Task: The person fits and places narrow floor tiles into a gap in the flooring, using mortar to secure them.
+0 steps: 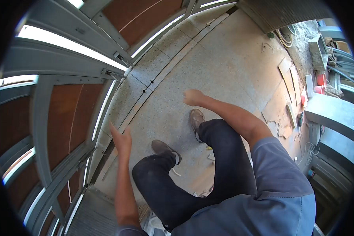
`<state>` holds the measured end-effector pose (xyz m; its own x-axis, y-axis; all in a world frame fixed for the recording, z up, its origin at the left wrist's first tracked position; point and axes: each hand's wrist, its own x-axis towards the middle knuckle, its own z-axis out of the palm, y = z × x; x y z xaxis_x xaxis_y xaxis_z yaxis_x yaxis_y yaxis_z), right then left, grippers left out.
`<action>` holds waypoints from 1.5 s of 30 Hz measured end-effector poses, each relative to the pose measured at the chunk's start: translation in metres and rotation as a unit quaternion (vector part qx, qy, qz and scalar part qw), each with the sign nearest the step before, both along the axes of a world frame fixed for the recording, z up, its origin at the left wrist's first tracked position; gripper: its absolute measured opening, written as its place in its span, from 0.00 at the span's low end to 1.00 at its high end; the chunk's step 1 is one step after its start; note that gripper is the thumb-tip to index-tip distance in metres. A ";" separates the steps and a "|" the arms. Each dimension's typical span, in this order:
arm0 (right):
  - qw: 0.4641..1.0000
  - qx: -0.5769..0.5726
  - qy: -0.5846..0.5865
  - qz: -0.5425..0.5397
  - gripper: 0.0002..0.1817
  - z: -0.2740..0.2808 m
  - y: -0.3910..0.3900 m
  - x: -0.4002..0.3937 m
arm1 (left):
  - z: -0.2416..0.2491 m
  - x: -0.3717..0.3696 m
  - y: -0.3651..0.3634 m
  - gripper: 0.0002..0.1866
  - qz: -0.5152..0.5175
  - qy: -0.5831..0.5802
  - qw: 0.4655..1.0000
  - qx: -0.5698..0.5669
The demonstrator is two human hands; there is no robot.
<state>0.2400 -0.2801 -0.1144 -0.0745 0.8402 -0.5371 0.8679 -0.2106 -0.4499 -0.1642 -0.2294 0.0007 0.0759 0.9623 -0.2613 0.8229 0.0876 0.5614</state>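
Note:
My left hand [121, 139] is raised above the floor at the left, beside the grey metal-framed folding door. Its thumb and fingers are apart, and nothing shows in it. Farther forward, my right hand [193, 97] hangs in the air above my brown shoe [196, 120]. Its fingers are curled in, slightly blurred, and their inner side is hidden, so I cannot see whether anything small is in them. Between the hands lies the speckled floor [161, 114], with a narrow floor strip [161, 76] along the doorway.
Folding door leaves with red-brown panels [65, 118] stand along the left. At the right, wood strips [288, 80] and flat broken pieces [277, 120] lie on the floor. A coiled hose [285, 38], red containers [321, 80] and a grey metal piece [332, 112] are beyond.

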 end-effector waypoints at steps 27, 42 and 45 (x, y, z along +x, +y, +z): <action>0.830 -0.083 0.198 -0.515 0.15 0.355 -0.227 0.172 | 0.334 0.037 -0.114 0.38 0.033 0.038 0.990 -0.131; 0.827 0.474 0.180 -0.242 0.19 0.811 0.109 0.304 | 0.254 0.052 -0.106 0.43 0.076 -0.012 0.954 -0.291; 0.811 0.532 0.151 -0.190 0.18 0.898 0.142 0.312 | 0.260 0.062 -0.080 0.44 0.077 -0.020 0.949 -0.304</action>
